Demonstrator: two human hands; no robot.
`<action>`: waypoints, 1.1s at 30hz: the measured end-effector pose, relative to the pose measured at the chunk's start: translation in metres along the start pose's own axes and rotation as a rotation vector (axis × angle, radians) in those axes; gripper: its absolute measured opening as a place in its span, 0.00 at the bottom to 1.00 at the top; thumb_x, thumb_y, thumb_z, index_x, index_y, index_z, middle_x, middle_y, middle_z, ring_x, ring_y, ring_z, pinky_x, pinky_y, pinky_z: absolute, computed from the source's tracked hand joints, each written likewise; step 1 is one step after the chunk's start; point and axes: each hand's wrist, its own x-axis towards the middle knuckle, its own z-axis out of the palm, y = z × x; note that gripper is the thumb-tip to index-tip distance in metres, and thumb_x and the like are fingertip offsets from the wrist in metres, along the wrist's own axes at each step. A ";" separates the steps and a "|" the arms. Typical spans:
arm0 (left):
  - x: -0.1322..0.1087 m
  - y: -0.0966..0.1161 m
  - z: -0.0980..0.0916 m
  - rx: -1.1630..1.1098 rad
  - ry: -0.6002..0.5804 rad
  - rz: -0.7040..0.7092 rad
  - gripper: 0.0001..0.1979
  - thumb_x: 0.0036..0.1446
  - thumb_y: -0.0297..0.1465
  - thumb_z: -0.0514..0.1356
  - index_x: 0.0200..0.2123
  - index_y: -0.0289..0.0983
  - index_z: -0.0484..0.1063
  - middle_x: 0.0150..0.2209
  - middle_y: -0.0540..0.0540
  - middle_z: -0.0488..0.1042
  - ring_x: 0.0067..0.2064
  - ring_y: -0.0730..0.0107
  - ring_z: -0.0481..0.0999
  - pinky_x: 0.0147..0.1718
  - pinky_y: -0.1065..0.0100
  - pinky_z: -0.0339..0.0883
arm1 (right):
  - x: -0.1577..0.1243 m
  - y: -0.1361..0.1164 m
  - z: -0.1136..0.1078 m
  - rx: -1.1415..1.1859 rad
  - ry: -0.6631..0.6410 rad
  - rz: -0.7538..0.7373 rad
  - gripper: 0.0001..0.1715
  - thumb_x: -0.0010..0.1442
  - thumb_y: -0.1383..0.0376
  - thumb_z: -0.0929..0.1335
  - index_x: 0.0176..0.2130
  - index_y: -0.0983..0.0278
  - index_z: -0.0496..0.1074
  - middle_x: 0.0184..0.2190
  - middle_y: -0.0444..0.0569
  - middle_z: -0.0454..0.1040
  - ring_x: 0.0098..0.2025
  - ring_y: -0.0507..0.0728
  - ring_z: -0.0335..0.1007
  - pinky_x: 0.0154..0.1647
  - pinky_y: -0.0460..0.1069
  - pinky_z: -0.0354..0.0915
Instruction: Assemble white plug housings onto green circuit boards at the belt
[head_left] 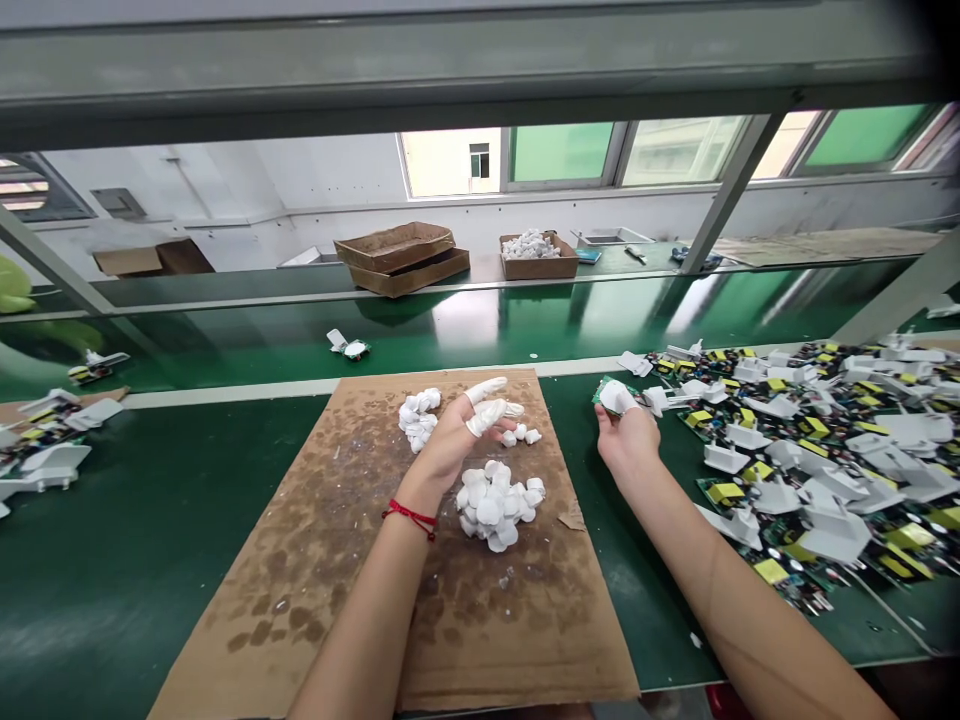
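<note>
My left hand [457, 428], with white covers on some fingertips and a red cord round the wrist, is over the stained cardboard sheet [315, 540]. Its fingers are stretched out and I see nothing held in them. Below it lies a heap of small white round pads [499, 505]; a smaller white pile [418, 418] lies to its left, and a few more white pieces [521, 435] are by the fingertips. Beyond the cardboard's right edge, my right hand [631, 440] grips a green circuit board [604, 390] with a round white piece on top.
Many circuit boards with white and yellow parts [817, 450] cover the bench at right. More boards [52, 445] lie at left, and one board [349, 346] sits beyond the cardboard. Shallow cardboard trays [405, 270] and a box of white pieces [538, 268] stand on the back ledge.
</note>
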 end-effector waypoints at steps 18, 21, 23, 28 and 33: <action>0.007 -0.004 0.002 0.005 0.171 0.015 0.22 0.43 0.37 0.68 0.41 0.32 0.75 0.35 0.41 0.78 0.31 0.68 0.75 0.27 0.72 0.65 | -0.043 -0.026 0.033 -0.074 -0.664 0.224 0.18 0.51 0.54 0.68 0.41 0.57 0.75 0.51 0.48 0.73 0.57 0.60 0.65 0.53 0.55 0.63; 0.014 -0.007 0.000 0.020 0.382 0.103 0.18 0.43 0.40 0.67 0.32 0.31 0.75 0.27 0.46 0.76 0.24 0.75 0.70 0.22 0.75 0.59 | -0.043 -0.019 0.030 -0.404 -0.665 0.044 0.18 0.50 0.56 0.69 0.41 0.59 0.75 0.46 0.51 0.76 0.50 0.62 0.70 0.49 0.56 0.64; 0.016 -0.007 -0.003 0.034 0.495 0.182 0.18 0.44 0.42 0.65 0.31 0.32 0.74 0.24 0.49 0.73 0.23 0.78 0.66 0.21 0.76 0.56 | -0.044 -0.014 0.031 -0.744 -0.785 -0.158 0.15 0.55 0.58 0.66 0.40 0.61 0.76 0.42 0.52 0.77 0.45 0.61 0.71 0.47 0.56 0.63; 0.017 -0.007 -0.007 0.061 0.626 0.308 0.18 0.46 0.43 0.63 0.30 0.32 0.73 0.21 0.51 0.70 0.22 0.77 0.64 0.21 0.75 0.56 | -0.042 0.002 0.046 -1.125 -1.131 -0.372 0.20 0.60 0.62 0.61 0.24 0.65 0.74 0.24 0.50 0.74 0.29 0.56 0.69 0.33 0.50 0.62; 0.019 -0.011 -0.011 0.065 0.648 0.338 0.16 0.49 0.42 0.61 0.29 0.33 0.73 0.22 0.50 0.70 0.22 0.76 0.64 0.21 0.74 0.57 | -0.028 0.031 0.072 -1.270 -1.161 -0.400 0.20 0.60 0.61 0.63 0.21 0.66 0.73 0.21 0.54 0.74 0.29 0.59 0.71 0.33 0.51 0.63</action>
